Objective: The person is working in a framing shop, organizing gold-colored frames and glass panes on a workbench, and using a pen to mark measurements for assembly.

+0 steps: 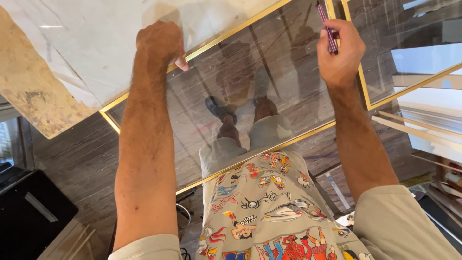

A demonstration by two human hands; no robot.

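A clear glass panel (288,86) with thin gold edging lies flat in front of me, and I see my legs and shoes through it. My left hand (161,43) rests on the panel's far gold edge, fingers curled, with a thumb pressing down beside a white marbled sheet (96,38). My right hand (339,50) is closed around a slim purple pen-like tool (328,29) that points away from me, held over the panel's right end near a gold cross strip (362,82).
A second gold-framed glass panel (409,43) lies to the right. A stained beige board (33,96) sits at the left. A black case (29,212) is at the lower left. Wooden strips and pale boards (428,130) lie at the right on dark plank flooring.
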